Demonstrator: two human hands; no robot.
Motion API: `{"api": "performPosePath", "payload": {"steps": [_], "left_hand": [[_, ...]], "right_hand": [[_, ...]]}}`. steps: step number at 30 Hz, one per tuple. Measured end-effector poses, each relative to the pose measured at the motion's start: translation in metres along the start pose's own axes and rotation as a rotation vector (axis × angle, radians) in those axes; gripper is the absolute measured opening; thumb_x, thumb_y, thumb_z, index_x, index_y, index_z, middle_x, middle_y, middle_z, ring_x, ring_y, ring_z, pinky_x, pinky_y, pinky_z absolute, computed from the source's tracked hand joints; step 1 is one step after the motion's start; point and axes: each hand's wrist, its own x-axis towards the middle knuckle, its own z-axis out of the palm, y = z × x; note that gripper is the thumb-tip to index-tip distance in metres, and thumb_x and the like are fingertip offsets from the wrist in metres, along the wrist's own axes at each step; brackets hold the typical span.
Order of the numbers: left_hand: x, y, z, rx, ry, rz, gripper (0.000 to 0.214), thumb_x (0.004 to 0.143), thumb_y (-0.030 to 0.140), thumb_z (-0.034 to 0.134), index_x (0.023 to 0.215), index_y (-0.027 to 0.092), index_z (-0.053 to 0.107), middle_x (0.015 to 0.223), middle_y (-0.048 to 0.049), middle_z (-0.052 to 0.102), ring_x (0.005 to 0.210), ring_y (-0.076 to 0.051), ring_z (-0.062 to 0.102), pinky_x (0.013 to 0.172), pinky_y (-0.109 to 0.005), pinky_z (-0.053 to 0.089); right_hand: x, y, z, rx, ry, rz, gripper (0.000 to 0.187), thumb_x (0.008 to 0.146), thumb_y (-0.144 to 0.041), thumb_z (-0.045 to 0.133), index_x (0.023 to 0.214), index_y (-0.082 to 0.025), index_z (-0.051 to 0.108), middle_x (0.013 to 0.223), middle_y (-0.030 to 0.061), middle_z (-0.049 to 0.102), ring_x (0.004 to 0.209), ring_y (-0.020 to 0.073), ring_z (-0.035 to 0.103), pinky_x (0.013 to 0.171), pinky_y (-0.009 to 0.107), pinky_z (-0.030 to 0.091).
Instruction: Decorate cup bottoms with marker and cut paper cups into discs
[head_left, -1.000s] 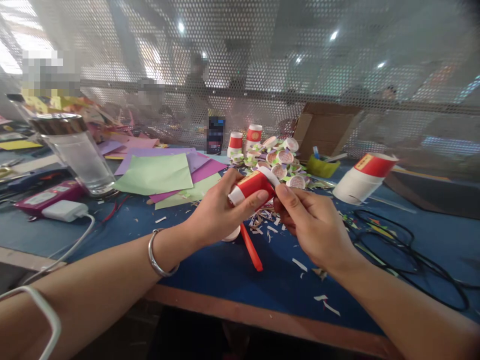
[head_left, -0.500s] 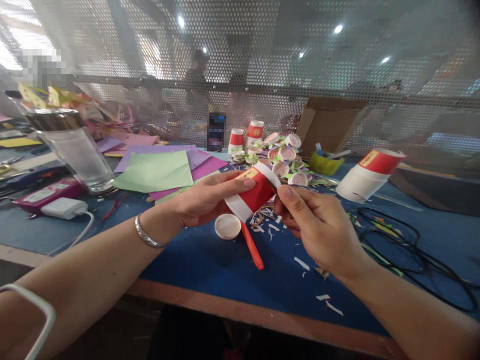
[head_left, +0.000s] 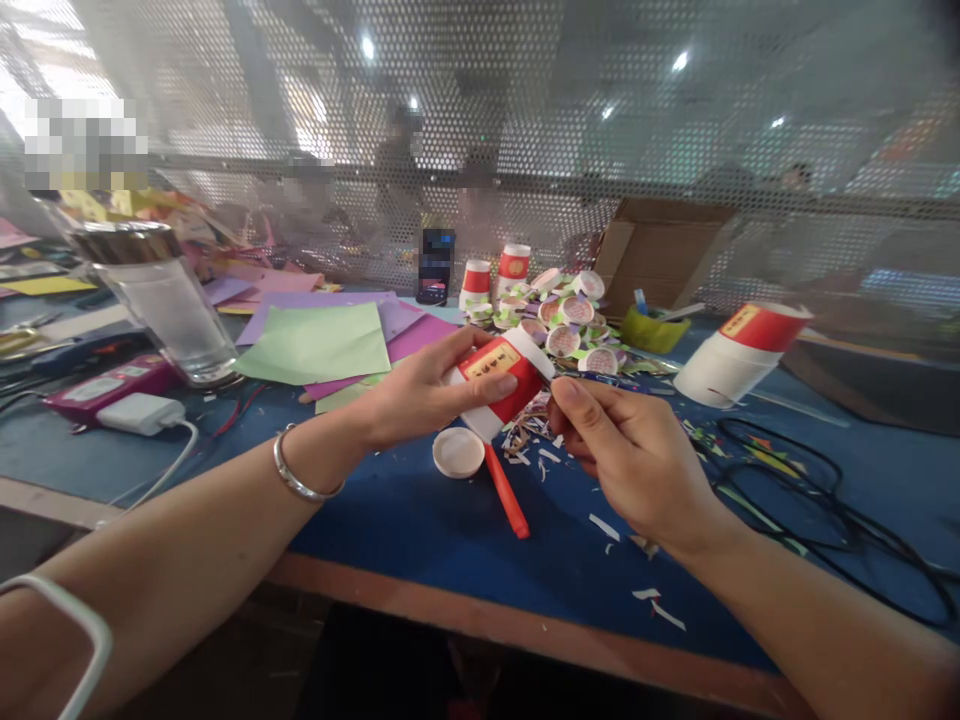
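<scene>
now: above the blue table [head_left: 420,520], left hand [head_left: 420,395] clasps the cup [head_left: 499,385] mid-wall, tilted. right hand [head_left: 630,455] curled at its rim; grip unclear. cup likely light, thin paper, crushable: hold gently, near the stiffer rim. cap [head_left: 458,452] below.

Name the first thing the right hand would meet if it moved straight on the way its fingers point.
The red and white paper cup held in the left hand. The right hand points at its rim and seems almost to touch it.
</scene>
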Motion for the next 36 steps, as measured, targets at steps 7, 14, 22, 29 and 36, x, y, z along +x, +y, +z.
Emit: {"api": "performPosePath", "payload": {"steps": [7,14,22,29,36], "left_hand": [[0.000,-0.001,-0.004,0.101,-0.036,0.019,0.044,0.089,0.049,0.069,0.114,0.015,0.057,0.092,-0.0027,0.059,0.077,-0.012,0.054,0.064,-0.023,0.044],[-0.002,0.004,0.002,0.340,0.031,0.059,0.041,0.089,0.045,0.067,0.116,0.016,0.055,0.086,-0.0007,0.060,0.072,-0.012,0.052,0.062,-0.024,0.041],[-0.009,0.014,0.011,0.614,0.155,0.106,0.044,0.087,0.040,0.068,0.124,0.017,0.056,0.104,-0.0063,0.069,0.087,-0.019,0.061,0.079,-0.032,0.046],[0.000,0.004,-0.006,-0.223,-0.019,-0.164,0.053,0.089,0.063,0.060,0.113,0.016,0.069,0.104,-0.0109,0.073,0.090,-0.022,0.068,0.077,-0.031,0.055],[0.001,0.002,-0.006,-0.399,-0.175,-0.348,0.038,0.080,0.049,0.078,0.098,0.017,0.071,0.084,-0.0053,0.070,0.073,-0.017,0.066,0.065,-0.028,0.056]], "right_hand": [[0.000,0.002,0.001,-0.020,-0.005,-0.018,0.048,0.101,-0.055,0.050,0.068,-0.020,0.053,0.052,-0.0078,0.032,0.041,0.0053,0.024,0.043,0.027,0.021],[-0.001,0.002,0.002,-0.008,0.002,0.009,0.048,0.099,-0.057,0.051,0.068,-0.021,0.054,0.052,-0.0075,0.031,0.042,0.0069,0.024,0.042,0.028,0.019],[0.001,0.003,0.004,0.046,0.010,0.049,0.049,0.096,-0.061,0.053,0.069,-0.021,0.054,0.051,-0.0073,0.031,0.042,0.0081,0.022,0.041,0.028,0.017],[0.001,0.000,0.003,0.097,0.009,0.041,0.047,0.097,-0.059,0.055,0.069,-0.021,0.055,0.053,-0.0070,0.033,0.044,0.0073,0.023,0.042,0.027,0.018],[0.002,0.003,0.001,0.062,-0.007,0.026,0.048,0.097,-0.058,0.054,0.068,-0.021,0.054,0.053,-0.0067,0.032,0.044,0.0075,0.023,0.040,0.027,0.016]]}}
